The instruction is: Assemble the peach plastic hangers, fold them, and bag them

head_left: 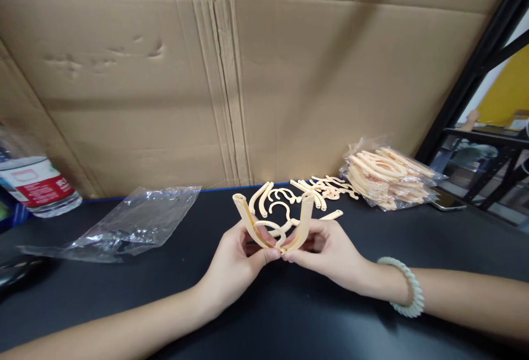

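My left hand point(236, 263) and my right hand point(328, 252) meet over the black table point(264, 316), both pinching a cream plastic hanger piece point(276, 226). It forms a V or U shape, its two curved arms rising up and joined at the bottom between my fingertips. The left hand grips the left arm, the right hand the right arm. A pale green bead bracelet point(407, 294) circles my right wrist. Just behind my hands lie several loose cream hooks and curved arms point(289, 194).
A clear bag of stacked cream hanger parts point(386, 178) sits at the back right. An empty crumpled plastic bag point(132, 225) lies at the left. A water bottle point(35, 183) stands far left. A cardboard wall point(248, 73) backs the table; a black metal rack point(483, 68) is right.
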A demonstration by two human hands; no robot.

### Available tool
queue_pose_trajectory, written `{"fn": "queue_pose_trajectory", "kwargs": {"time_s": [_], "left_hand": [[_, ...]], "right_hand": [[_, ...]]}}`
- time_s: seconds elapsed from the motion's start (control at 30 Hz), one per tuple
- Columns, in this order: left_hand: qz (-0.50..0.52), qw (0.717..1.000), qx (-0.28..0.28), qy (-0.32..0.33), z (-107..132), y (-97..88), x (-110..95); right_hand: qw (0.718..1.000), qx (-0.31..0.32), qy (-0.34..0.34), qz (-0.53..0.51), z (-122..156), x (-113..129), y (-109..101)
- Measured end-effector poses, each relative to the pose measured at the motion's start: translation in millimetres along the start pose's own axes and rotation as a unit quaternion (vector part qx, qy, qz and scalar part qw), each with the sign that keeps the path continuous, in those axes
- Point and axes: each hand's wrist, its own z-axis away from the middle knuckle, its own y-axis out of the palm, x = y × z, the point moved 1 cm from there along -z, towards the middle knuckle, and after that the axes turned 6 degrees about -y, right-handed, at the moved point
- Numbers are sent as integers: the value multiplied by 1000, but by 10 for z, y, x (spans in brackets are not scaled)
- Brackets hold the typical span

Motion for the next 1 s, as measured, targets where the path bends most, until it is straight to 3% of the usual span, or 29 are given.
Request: {"fn": "queue_pose_trajectory", "kwargs": {"time_s": [0.2,0.33,0.53,0.63,0.73,0.83,1.0], "left_hand": [[7,1000,5,-19,-27,-12,11],[-8,1000,-16,-6,-33,-29,-6],[-1,990,-136,34,-36,-99,9],[-39,976,-194,90,-19,-150,18],[-115,956,-234,135,16,-178,0],[-189,937,-243,168,51,-171,-38],[-284,902,-221,238,90,-131,-98]], "right_hand": [[1000,-9,24,-14,-35,-48,-24],[999,-29,1,-12,-63,-21,-41],[983,-177,-42,5,-66,14,-211],[954,-269,-109,79,-60,-1,-314],[927,-295,-160,168,-41,19,-343],[903,-231,-212,294,1,100,-278],[831,24,-273,484,90,183,-103]]}}
